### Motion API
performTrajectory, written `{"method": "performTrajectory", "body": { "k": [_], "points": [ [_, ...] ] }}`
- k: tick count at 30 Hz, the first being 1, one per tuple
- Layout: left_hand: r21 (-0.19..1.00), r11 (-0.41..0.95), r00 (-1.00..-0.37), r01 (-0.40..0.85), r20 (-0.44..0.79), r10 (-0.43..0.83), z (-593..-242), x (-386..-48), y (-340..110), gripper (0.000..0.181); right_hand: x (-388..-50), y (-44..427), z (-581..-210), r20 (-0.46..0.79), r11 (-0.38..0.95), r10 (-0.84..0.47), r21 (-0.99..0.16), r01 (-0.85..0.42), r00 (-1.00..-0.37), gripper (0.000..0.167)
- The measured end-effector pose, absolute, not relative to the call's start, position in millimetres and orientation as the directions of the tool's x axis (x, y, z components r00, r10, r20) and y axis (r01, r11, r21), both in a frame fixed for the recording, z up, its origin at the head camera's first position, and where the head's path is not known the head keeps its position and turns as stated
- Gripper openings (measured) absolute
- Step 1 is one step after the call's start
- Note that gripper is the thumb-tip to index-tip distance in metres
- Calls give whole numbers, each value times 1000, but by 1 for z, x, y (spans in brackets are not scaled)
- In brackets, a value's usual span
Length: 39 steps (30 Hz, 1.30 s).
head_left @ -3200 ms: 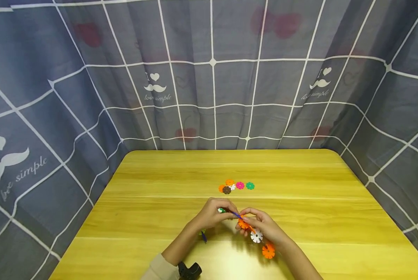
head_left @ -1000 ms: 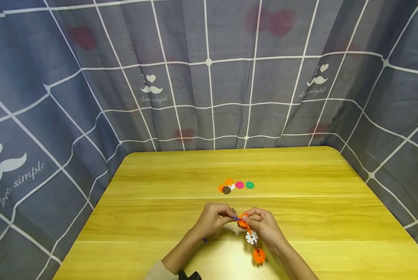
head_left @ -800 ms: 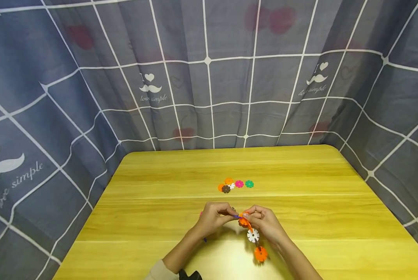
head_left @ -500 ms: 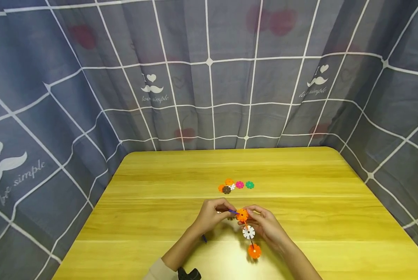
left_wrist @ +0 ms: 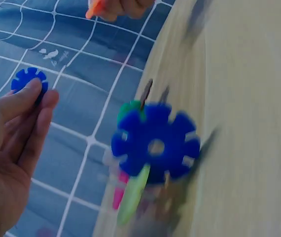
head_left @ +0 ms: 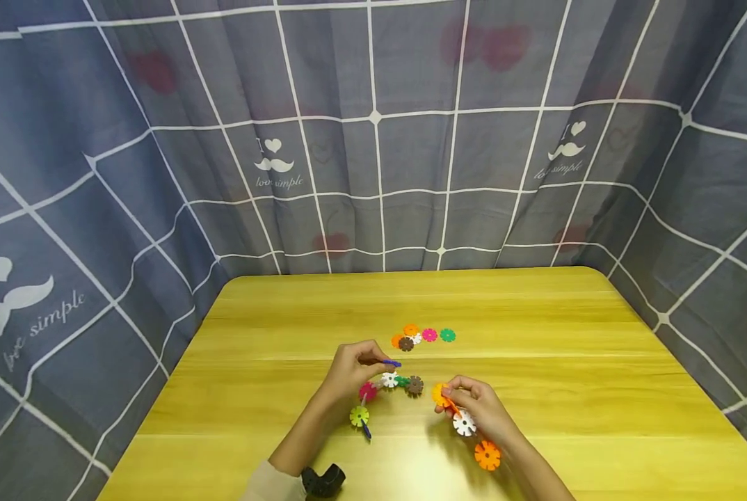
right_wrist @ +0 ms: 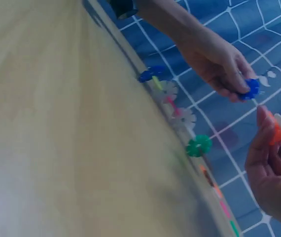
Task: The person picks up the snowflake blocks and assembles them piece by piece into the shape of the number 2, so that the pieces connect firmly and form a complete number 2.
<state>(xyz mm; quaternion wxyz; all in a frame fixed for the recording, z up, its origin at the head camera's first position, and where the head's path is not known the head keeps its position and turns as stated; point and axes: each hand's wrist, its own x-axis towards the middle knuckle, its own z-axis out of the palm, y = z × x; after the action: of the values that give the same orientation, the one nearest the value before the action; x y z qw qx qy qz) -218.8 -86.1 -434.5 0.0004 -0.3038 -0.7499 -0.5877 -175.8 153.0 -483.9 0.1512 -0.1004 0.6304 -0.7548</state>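
Observation:
My left hand [head_left: 348, 372] pinches a blue notched disc [left_wrist: 28, 81] between thumb and fingers, above the table. To its right, my right hand [head_left: 483, 410] grips the top orange disc [head_left: 439, 394] of a linked chain. Below that hang a white disc [head_left: 464, 422] and a lower orange disc [head_left: 487, 455], with narrow edge-on links between. Beside my left hand lies a second chain, with a lime disc [head_left: 359, 416], a pink disc [head_left: 368, 391], a white one, a green disc [head_left: 402, 382] and a brown disc [head_left: 414, 385]. Another blue disc [left_wrist: 155, 143] ends it.
Several loose discs lie behind the hands, among them a dark brown disc [head_left: 406, 344], a magenta disc [head_left: 430, 335] and a teal disc [head_left: 448, 335]. A black device [head_left: 323, 481] is by the left sleeve. Grid-patterned curtains [head_left: 411, 153] surround the wooden table [head_left: 273, 313].
The blue disc was against the orange one and is now apart from it. My left hand has moved left with it; my right hand has shifted slightly right with its chain.

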Motion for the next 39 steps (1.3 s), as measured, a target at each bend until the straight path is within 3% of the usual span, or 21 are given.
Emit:
{"method": "performTrajectory", "body": {
  "k": [5, 9, 12, 19, 23, 27, 32, 35, 39],
  "points": [
    [942, 31, -767, 335, 253, 589, -440, -220, -78, 19, -175, 150, -482, -41, -186, -404, -974, 126, -914, 22],
    [965, -112, -739, 239, 255, 623, -454, -224, -70, 17, -176, 147, -478, -57, -201, -416, -968, 153, -908, 27],
    [964, -125, -736, 236, 261, 625, -460, -224, -67, 16, -176, 146, -476, -68, -216, -429, -961, 175, -901, 26],
    [951, 24, -754, 309, 230, 615, -440, -211, -66, 14, -175, 147, -477, -68, -212, -445, -961, 178, -893, 21],
    [918, 60, -730, 392, 271, 627, -438, -211, -66, 11, -175, 148, -479, -60, -197, -457, -966, 167, -887, 20],
    [830, 62, -652, 554, 386, 653, -447, -216, -66, 8, -175, 150, -481, -42, -204, -497, -965, 164, -866, 15],
    [652, 74, -511, 755, 512, 690, -459, -222, -65, 8, -174, 154, -483, -13, -207, -548, -967, 150, -836, 9],
    [566, 69, -439, 821, 550, 711, -457, -221, -63, 7, -174, 157, -483, -2, -198, -565, -970, 138, -825, 8],
    [539, 58, -409, 840, 559, 721, -457, -219, -61, 7, -174, 159, -484, 3, -212, -578, -966, 146, -816, 6]
  ]
}}
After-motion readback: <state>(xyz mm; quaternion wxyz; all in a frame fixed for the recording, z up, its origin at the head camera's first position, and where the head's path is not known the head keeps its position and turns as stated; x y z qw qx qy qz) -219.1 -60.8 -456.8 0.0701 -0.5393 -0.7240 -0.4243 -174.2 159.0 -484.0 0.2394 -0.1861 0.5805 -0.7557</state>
